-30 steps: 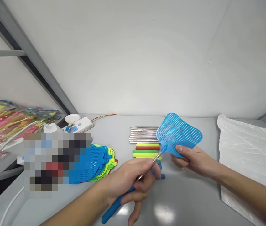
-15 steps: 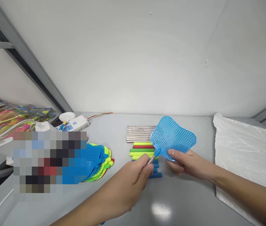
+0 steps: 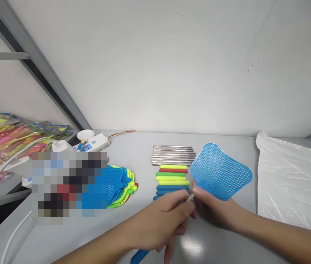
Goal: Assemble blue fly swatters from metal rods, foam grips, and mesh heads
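Between my two hands is a blue fly swatter with a mesh head (image 3: 221,168). My right hand (image 3: 221,209) is closed around the neck of that head, thumb on top. My left hand (image 3: 163,218) grips the metal rod (image 3: 191,197) just below the neck, and a blue handle (image 3: 140,256) sticks out beneath this hand at the bottom edge. Fingers hide the joint between rod and head. Right behind my hands lie several loose handle grips (image 3: 173,178) in yellow, red, green and blue, and beyond them a row of thin metal rods (image 3: 173,155).
A pile of blue, yellow and green swatter heads (image 3: 118,185) lies left, partly covered by a pixelated patch. Behind it are a power strip (image 3: 97,142) and white cables. Bagged colourful goods (image 3: 15,137) fill the far left. White plastic sheeting (image 3: 289,179) lies right.
The swatter head has shifted right and a little down in view, with both hands moving along. My hands are closer together at the neck, and the blue handle now shows more below my left hand.
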Available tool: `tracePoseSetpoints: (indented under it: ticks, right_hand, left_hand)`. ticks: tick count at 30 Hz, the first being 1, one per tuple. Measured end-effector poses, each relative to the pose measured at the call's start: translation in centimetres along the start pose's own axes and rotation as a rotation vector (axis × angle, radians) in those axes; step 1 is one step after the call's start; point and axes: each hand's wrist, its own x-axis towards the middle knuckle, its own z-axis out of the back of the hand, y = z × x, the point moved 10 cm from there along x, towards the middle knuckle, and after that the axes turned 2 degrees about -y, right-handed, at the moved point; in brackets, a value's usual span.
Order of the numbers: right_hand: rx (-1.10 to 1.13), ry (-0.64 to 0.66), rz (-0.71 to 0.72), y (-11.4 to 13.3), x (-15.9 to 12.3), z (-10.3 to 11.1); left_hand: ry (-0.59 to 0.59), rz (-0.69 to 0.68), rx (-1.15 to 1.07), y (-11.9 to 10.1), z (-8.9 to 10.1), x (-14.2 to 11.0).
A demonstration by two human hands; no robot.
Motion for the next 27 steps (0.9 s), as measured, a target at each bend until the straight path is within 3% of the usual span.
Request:
tracePoseSetpoints:
  ticks: [4,9,16,23,25,27]
  right_hand:
    - [0.192,-0.002,-0.094,-0.8,-0.3,-0.5]
    - [0.264,0.000,-0.116,0.2,0.3,-0.4]
    - [0.139,-0.175,-0.025,3.4,1.6,3.7]
    - [0.192,-0.447,0.069,5.2,2.5,10.2]
    - [0.165,-0.470,0.112,5.6,2.5,11.0]
    - [0.145,-0.437,0.135,5.6,2.3,10.5]
  left_hand:
    - [0.129,-0.052,-0.185,-0.4,-2.1,0.5]
    - [0.049,-0.112,-0.365,-1.1,-2.9,2.0]
    - [0.048,-0.152,-0.408,-3.6,-3.0,3.1]
    - [0.153,-0.039,-0.431,-2.5,-2.5,2.2]
    - [0.183,-0.026,-0.452,-2.4,-2.6,2.1]
    - [0.214,-0.023,-0.472,-2.3,-2.9,2.1]
